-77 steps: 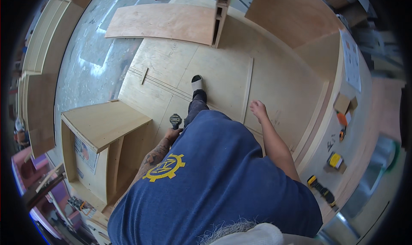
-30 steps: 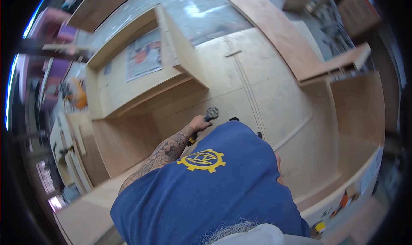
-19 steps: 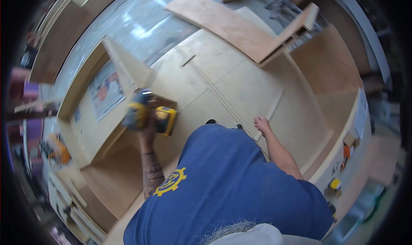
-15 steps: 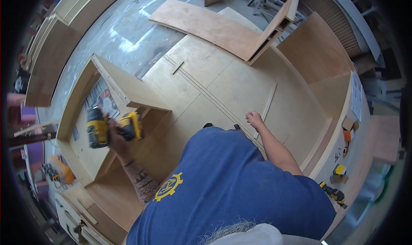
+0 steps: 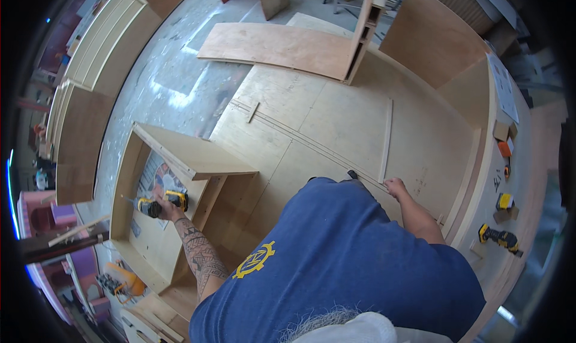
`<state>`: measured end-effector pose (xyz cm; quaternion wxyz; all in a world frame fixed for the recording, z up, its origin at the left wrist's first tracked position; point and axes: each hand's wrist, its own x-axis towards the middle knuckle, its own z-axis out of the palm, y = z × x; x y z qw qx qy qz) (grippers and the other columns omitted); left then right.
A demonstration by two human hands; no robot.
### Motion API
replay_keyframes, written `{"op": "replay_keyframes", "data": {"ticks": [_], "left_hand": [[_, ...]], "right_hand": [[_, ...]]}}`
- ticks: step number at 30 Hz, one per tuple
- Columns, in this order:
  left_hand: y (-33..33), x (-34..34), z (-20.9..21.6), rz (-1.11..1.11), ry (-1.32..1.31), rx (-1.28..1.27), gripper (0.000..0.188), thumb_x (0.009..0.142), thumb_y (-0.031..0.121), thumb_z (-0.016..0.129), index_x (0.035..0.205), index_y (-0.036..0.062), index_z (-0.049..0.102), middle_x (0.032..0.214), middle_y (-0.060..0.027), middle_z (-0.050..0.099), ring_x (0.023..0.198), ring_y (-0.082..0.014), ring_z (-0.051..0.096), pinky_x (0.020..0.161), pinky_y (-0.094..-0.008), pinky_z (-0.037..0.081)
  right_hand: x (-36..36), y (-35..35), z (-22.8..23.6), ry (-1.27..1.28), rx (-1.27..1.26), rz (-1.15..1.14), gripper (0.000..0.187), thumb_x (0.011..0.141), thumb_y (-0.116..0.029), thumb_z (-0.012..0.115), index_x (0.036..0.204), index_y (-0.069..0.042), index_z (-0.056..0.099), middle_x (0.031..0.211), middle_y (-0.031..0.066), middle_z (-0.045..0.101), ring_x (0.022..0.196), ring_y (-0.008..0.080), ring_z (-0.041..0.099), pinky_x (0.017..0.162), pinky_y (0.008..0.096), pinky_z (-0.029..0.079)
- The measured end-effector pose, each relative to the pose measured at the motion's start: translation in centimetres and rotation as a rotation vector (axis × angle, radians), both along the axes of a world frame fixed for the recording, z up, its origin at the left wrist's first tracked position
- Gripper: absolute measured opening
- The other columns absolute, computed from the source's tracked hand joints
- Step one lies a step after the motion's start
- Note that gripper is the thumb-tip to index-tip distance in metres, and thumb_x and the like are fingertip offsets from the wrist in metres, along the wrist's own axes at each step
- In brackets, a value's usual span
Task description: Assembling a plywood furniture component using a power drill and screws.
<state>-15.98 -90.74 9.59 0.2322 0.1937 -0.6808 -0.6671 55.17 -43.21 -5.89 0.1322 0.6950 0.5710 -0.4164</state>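
My left hand [image 5: 172, 211] is closed round the handle of a yellow and black cordless drill [image 5: 150, 207]. The drill is in front of an open plywood box frame [image 5: 210, 144] and its thin bit points left. My right hand [image 5: 394, 187] is closed low over the plywood floor panel [image 5: 336, 118], beside the near end of a thin wooden strip [image 5: 389, 140]. Whether those fingers hold anything small cannot be seen.
A second cordless drill [image 5: 501, 238], a yellow tape measure [image 5: 505, 201] and an opened small carton [image 5: 504, 130] lie on the ledge at right. A long plywood board [image 5: 276, 49] crosses the far side of the floor panel. An orange and black machine [image 5: 123, 281] stands lower left.
The drill has swung down and turned, its bit now pointing left toward the box frame's side. My right hand has come down and right, to the strip's near end. The whole view has shifted.
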Motion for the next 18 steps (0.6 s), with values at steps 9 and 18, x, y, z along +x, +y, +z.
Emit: {"op": "replay_keyframes", "data": {"ticks": [9, 18], "left_hand": [[1.3, 0.8, -1.0, 0.029, -0.026, 0.075, 0.052, 0.087, 0.033, 0.077, 0.118, -0.0061, 0.064, 0.117, -0.0143, 0.069, 0.1, -0.0264, 0.067, 0.089, -0.0414, 0.055], [-0.6, 0.8, -2.2, 0.024, -0.07, -0.231, 0.058, 0.087, 0.031, 0.075, 0.127, -0.007, 0.059, 0.124, -0.0177, 0.066, 0.102, -0.0281, 0.067, 0.089, -0.0401, 0.054]], "right_hand": [[-3.2, 0.7, 1.9, 0.115, 0.071, 0.062, 0.038, 0.087, -0.034, 0.066, 0.108, -0.003, 0.074, 0.108, 0.0189, 0.073, 0.101, 0.0316, 0.07, 0.091, 0.0399, 0.053], [-9.0, 3.2, -0.2, 0.249, 0.12, 0.192, 0.036, 0.092, -0.031, 0.064, 0.11, -0.001, 0.07, 0.087, 0.008, 0.07, 0.073, 0.016, 0.064, 0.068, 0.0319, 0.053]]}}
